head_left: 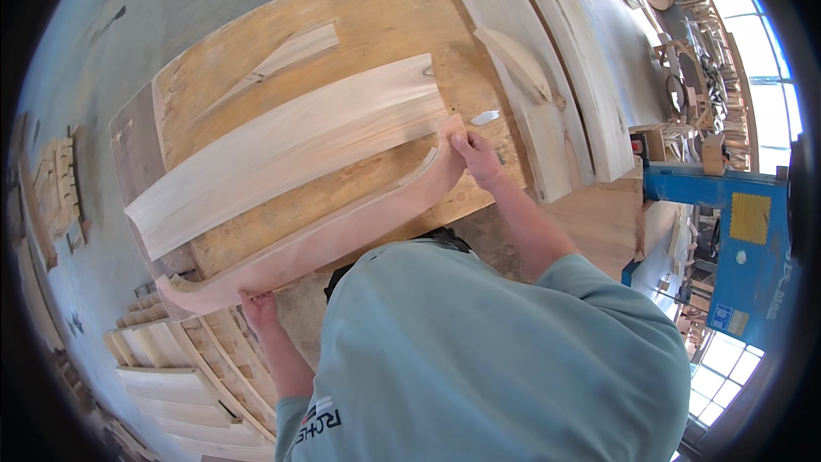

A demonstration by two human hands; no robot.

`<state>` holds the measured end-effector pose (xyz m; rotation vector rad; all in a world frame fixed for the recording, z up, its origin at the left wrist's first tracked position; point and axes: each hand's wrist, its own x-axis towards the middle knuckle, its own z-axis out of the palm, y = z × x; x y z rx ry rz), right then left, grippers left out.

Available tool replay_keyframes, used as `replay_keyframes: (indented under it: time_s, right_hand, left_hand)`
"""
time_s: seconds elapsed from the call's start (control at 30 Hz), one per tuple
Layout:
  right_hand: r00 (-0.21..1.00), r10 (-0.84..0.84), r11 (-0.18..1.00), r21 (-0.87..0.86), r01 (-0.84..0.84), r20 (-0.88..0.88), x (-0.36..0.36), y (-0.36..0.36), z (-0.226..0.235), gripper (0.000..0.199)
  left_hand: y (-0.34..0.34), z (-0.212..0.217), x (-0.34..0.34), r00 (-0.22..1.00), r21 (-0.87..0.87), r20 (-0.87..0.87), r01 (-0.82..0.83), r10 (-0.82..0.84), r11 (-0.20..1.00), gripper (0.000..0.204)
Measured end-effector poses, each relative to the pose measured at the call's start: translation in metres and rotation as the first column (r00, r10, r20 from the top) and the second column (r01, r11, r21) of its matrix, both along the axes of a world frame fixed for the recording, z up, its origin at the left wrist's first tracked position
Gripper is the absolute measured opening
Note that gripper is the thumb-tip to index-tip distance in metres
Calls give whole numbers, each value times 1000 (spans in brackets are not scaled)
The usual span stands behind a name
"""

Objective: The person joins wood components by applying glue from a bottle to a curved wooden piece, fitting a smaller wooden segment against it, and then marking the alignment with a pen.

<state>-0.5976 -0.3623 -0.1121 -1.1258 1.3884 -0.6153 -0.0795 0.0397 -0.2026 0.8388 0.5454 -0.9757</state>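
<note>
Both my hands hold a long, pale wooden piece (333, 235) with upturned, rounded ends, along the near side of a plywood worktop (376, 4). My right hand (481, 161) is closed on its right end, with the thumb on the upper face. Near the left end, my left hand (261, 310) pinches the lower edge; some of its fingers are hidden beneath the wood. Just beyond the piece lies a wide, pale board (291, 154) with a slight curve. A small white object (485, 117) rests close to my right hand; its kind is unclear.
Farther back on the worktop is a tapered wood offcut (291, 53). Long thick planks (547, 68) run along the right side, with a curved wooden piece (516, 64) on them. A blue machine (714, 192) stands at right. Stacked wooden parts (184, 385) fill the lower left.
</note>
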Motion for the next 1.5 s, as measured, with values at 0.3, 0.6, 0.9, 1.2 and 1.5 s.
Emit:
replay_keyframes:
  time_s: [0.3, 0.6, 0.9, 1.2, 1.5]
  right_hand:
    - [891, 174, 984, -39, -174, 420, 58, -4, 51, 34]
    - [739, 673, 731, -144, -666, -2, 142, 50, 70, 32]
    - [905, 112, 960, -281, 9, 409, 117, -9, 117, 58]
    - [768, -312, 946, 260, 195, 559, 66, 26, 97, 79]
    - [826, -457, 873, 343, 346, 329, 35, 41, 6, 21]
  left_hand:
    - [-23, 136, 31, 801, -52, 517, -323, 303, 945, 74]
    - [-180, 516, 163, 422, 152, 907, -348, 10, 925, 58]
    - [-320, 521, 114, -148, 649, 759, 91, -635, 755, 60]
    - [-390, 288, -44, -832, 983, 84, -20, -549, 182, 75]
    - [-408, 190, -55, -876, 986, 159, 164, -456, 28, 80]
